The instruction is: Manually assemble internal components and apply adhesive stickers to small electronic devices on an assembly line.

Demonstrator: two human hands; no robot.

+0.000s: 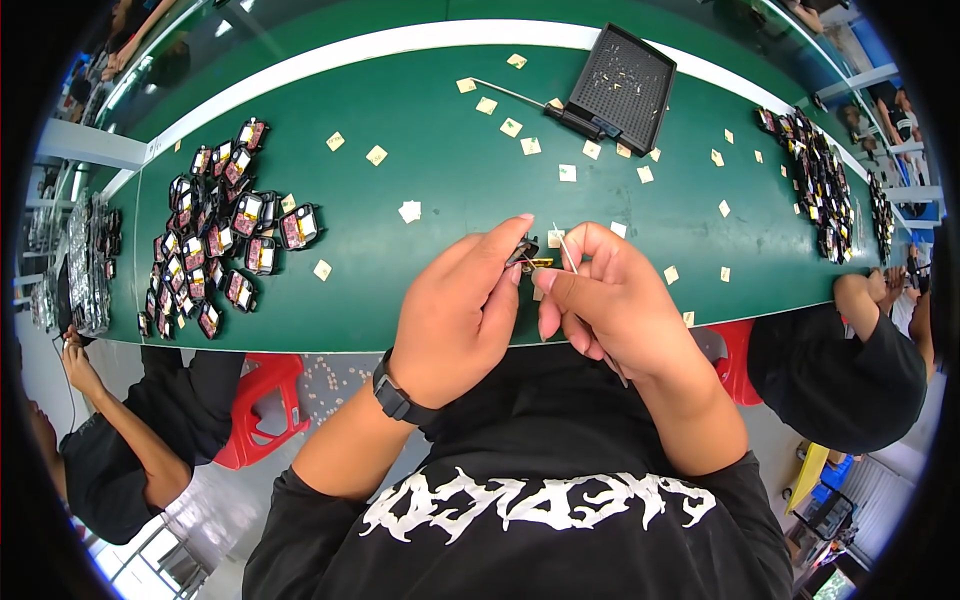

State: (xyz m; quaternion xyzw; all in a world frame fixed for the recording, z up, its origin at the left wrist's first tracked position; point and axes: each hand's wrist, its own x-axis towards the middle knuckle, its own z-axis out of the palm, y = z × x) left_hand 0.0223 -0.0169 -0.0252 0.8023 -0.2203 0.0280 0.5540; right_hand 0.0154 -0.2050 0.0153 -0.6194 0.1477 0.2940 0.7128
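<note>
Over the near edge of the green table, my left hand (460, 295) is closed on a small black electronic casing (522, 252), pinched between thumb and fingers. Something yellow and thin shows at the casing's lower right side, by the right fingertips. My right hand (620, 305) is closed around a thin metal tool (567, 250), which looks like tweezers. One slim end of it rises above the right thumb, and another part sticks out below the palm. The fingers hide most of the casing and the tool's middle.
Many open black casings (215, 225) with red and white insides lie piled at left, and another pile (820, 185) at far right. A black gridded tray (625, 85) with tiny parts stands at the back beside a thin rod (510, 93). Small pale squares (376, 155) are scattered about. Co-workers sit on both sides.
</note>
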